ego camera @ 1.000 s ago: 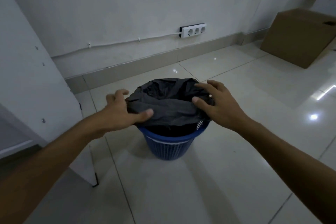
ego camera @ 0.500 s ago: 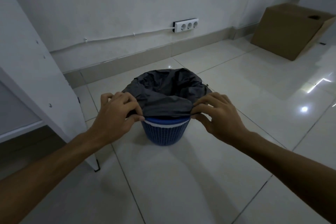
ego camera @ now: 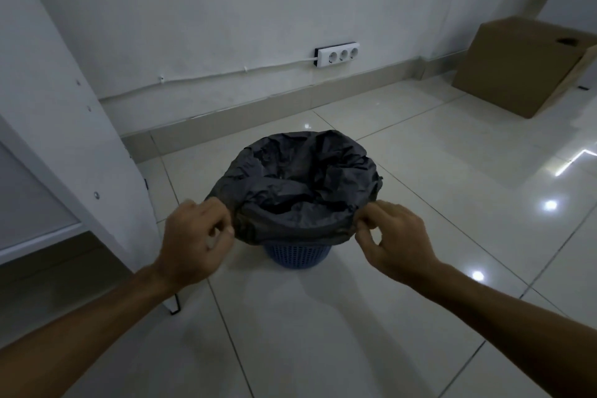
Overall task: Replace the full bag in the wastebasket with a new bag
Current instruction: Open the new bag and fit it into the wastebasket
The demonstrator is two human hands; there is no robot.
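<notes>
A small blue mesh wastebasket (ego camera: 297, 256) stands on the tiled floor. A black plastic bag (ego camera: 300, 184) lines it, its mouth open and its edge folded down over the rim, hiding most of the basket. My left hand (ego camera: 197, 242) pinches the bag's folded edge at the near left. My right hand (ego camera: 392, 237) pinches the same edge at the near right. Only the basket's lower part shows below the bag.
A white cabinet side panel (ego camera: 64, 126) with a black-tipped foot stands close on the left. A cardboard box (ego camera: 523, 64) sits at the far right by the wall. A white socket strip (ego camera: 337, 55) with its cable runs along the wall behind.
Both hands have drawn the bag's near edge outward and down over the basket rim, so the blue rim seen earlier is now covered. My view has moved back slightly.
</notes>
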